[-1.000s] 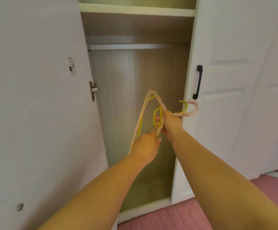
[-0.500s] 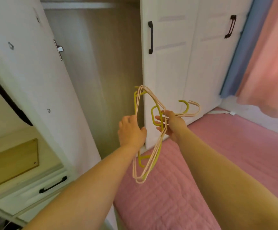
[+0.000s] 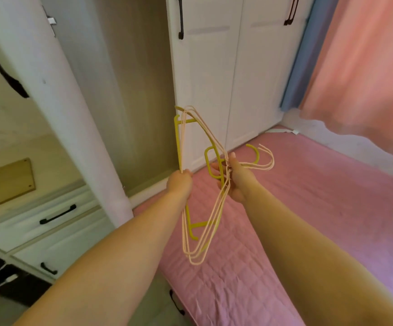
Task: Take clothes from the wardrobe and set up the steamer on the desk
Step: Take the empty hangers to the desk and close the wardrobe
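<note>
Head view: bundle of hangers (image 3: pixel 210 161), pink wire plus one yellow, in front of the open wardrobe (image 3: pixel 129 90), above the pink bed (image 3: pixel 308 208).
Right hand (image 3: pixel 234 177): clenched round the necks, hooks pointing away from wardrobe.
Left hand (image 3: pixel 179 184): gripping the bottom bars, wardrobe side.
Long axis: near vertical, between both hands.
Clothes: none visible.
</note>
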